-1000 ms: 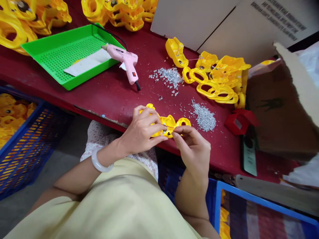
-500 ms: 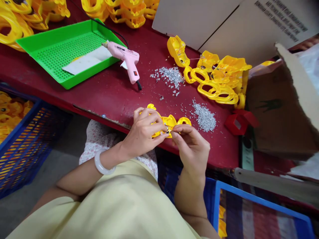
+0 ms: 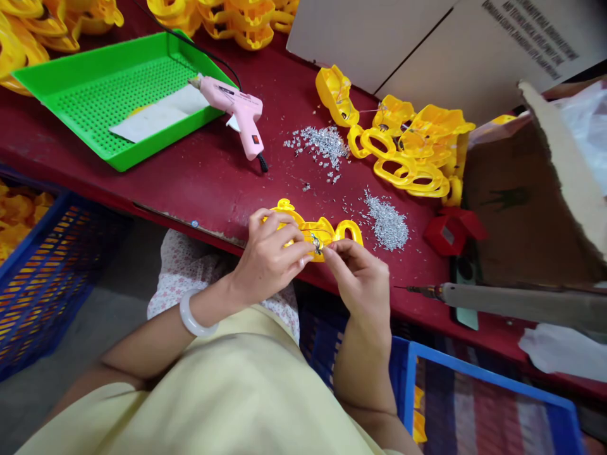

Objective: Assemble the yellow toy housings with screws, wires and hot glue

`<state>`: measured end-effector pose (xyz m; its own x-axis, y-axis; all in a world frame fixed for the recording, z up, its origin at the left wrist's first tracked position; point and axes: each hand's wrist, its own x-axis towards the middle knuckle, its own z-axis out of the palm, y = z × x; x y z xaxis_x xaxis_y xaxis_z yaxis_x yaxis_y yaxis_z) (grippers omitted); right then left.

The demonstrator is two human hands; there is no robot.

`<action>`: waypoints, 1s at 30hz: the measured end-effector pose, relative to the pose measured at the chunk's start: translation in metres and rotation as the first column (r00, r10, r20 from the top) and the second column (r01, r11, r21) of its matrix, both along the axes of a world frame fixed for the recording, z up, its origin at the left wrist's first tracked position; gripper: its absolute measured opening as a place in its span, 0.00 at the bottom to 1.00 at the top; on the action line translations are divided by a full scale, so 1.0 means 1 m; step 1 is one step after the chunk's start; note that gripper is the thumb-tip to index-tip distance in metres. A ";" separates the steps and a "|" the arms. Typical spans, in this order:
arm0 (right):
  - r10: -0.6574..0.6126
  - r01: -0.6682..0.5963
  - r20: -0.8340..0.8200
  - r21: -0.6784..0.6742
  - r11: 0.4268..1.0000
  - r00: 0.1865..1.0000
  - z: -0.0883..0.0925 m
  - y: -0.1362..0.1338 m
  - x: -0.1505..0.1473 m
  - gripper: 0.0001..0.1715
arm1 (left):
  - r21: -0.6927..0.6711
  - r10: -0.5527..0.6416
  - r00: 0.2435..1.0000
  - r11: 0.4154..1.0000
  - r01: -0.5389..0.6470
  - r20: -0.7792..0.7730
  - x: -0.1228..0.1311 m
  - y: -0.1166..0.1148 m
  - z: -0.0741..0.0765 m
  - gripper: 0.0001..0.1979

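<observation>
A person in a pale yellow top works with both hands at a dark red table, over a small moulded shell of glossy yellow plastic positioned to the right of a pink, pistol-shaped plastic glue gun and nearer the person than it. The left hand, with a smooth white ring-shaped bracelet at its wrist, grips the shell from above with bent fingers, hiding part of it. The right hand is closed in a pinch, thumb and forefinger drawn together beside a small silvery metal part in the shell; what lies between those fingertips is too small to tell.

To the left of the glue gun, a shallow perforated green plastic tray holds a flat strip of white paper. To the gun's right spreads a loose heap of small shiny pieces; farther right and nearer the person than the gun lies a heap of slim silvery metal pieces. Well to the gun's right sit a cluster of yellow plastic shells and oval rings, a small red box and a long grey cylindrical tool with a thin tip.
</observation>
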<state>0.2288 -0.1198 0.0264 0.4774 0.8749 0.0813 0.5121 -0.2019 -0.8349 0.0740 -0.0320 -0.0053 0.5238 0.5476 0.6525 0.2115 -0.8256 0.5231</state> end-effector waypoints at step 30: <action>-0.049 0.351 0.655 -0.339 0.873 0.754 -0.002 0.019 0.023 0.10 | 0.159 -0.014 0.998 0.987 0.023 -0.061 0.001 0.000 -0.014 0.10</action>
